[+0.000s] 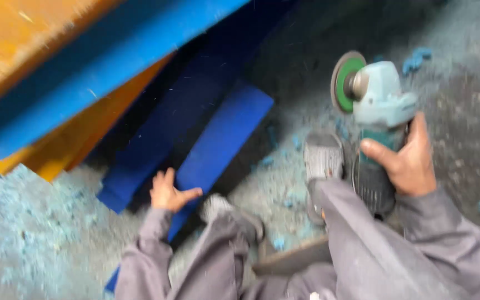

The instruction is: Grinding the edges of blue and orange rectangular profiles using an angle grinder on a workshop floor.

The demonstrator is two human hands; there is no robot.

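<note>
My right hand point(409, 161) is wrapped around the dark ribbed body of a teal and grey angle grinder point(376, 119), thumb lying across the near side and the other fingers curled round the far side, so it's a full closed grip. The grinder's round disc with the green centre point(346, 81) points up and away from me and faces left, held up off the ground and not touching anything. The whole shot is pretty blurry, so I can't tell if the disc is spinning.

My left hand point(169, 191) is down low on the near end of a long flat blue painted plank point(223, 139). Fingers are loosely spread, thumb sticking out to the right, palm resting on the blue surface rather than pinching it. A second, darker blue board point(168, 133) lies right beside it on the left, touching or nearly so.

Above those, top left, there's a lighter blue slab point(101, 66) running diagonally, stacked with orange-yellow panels point(23, 39) over and under it.

The grey concrete floor point(473, 111) is covered in pale blue dust and little blue chips point(418, 58), thickest on the left and around my feet. My grey shoe point(323, 158) sits just left of the grinder, and my grey trouser legs and sleeves fill the bottom of the view.
</note>
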